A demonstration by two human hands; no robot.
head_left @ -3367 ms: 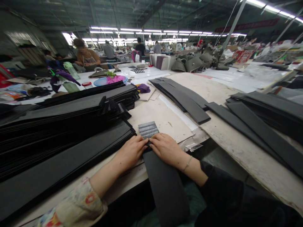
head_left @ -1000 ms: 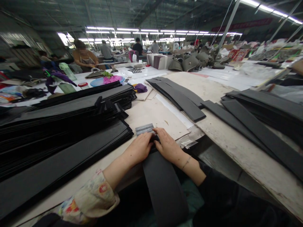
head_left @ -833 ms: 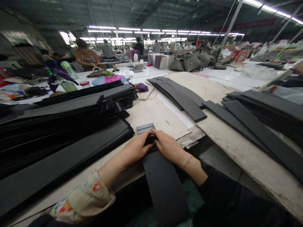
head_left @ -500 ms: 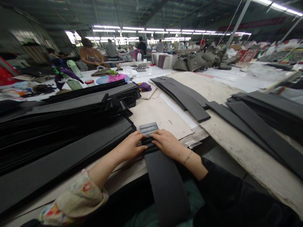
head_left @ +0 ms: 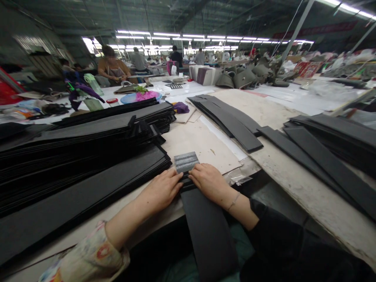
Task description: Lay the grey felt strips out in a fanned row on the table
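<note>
A long, flat black strip [head_left: 208, 231] reaches from the table edge down over my lap. Its far end is a grey ridged section [head_left: 186, 161] lying on the table, with dark folds or layered edges just below it. My left hand [head_left: 163, 187] is closed at the strip's left edge, fingertips on the folds; its thumb is mostly hidden. My right hand [head_left: 210, 182] is closed over the right edge, fingers curled on the same folded part. What lies beneath the fingers is hidden.
Stacked black strips [head_left: 117, 172] fill the left side. More strips lie on the board ahead [head_left: 226, 121] and at right [head_left: 326, 160]. A gap [head_left: 270, 196] separates the table sections. A purple cloth [head_left: 181, 107] lies ahead; a co-worker [head_left: 113, 66] is farther back.
Both hands have slid slightly toward me along the strip, exposing more of its grey ridged end. My left thumb, visible before, is now mostly tucked out of sight.
</note>
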